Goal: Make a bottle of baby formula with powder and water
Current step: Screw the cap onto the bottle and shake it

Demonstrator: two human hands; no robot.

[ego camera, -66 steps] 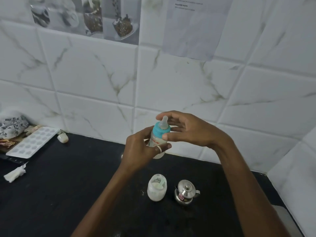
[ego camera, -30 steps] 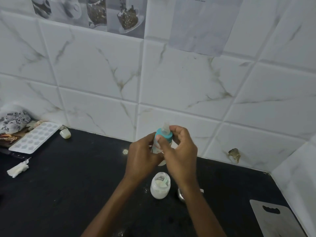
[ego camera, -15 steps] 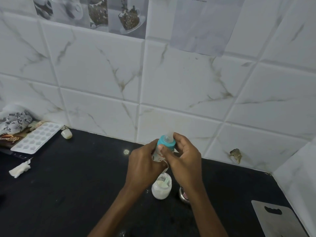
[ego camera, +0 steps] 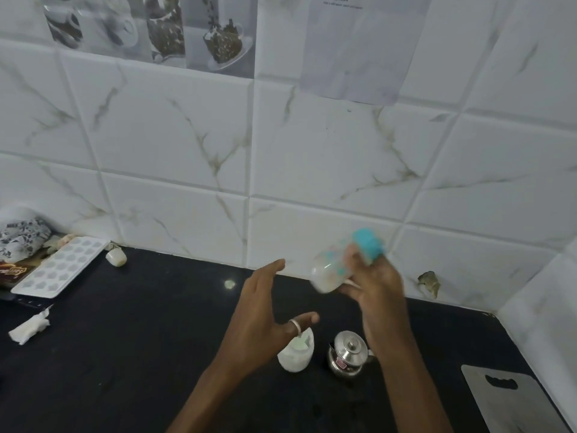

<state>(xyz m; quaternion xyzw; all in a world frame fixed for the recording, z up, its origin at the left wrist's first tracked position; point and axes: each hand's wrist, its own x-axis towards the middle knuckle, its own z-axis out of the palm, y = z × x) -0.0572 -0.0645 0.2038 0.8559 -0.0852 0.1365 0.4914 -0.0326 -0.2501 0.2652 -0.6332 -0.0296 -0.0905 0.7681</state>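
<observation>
My right hand [ego camera: 376, 284] grips a small baby bottle [ego camera: 331, 270] with a teal collar, held in the air and tilted over to the right; it is blurred by motion and looks milky inside. My left hand [ego camera: 265, 310] hovers open beside it, fingers spread, a ring on one finger, touching nothing. Below on the black counter [ego camera: 125, 354] stand a white powder container [ego camera: 296, 354] and a small steel lidded pot [ego camera: 348, 357].
A white mould tray [ego camera: 59, 267] lies at the far left by a patterned cloth [ego camera: 18, 235] and a brown packet. A crumpled white wrapper [ego camera: 29, 328] lies nearer. A steel cutting board [ego camera: 512, 398] sits at the right. Tiled wall runs behind.
Both hands were on the upright bottle at its teal collar. Now my left hand has let go and opened, and my right hand has swung the bottle up to the right, tilted.
</observation>
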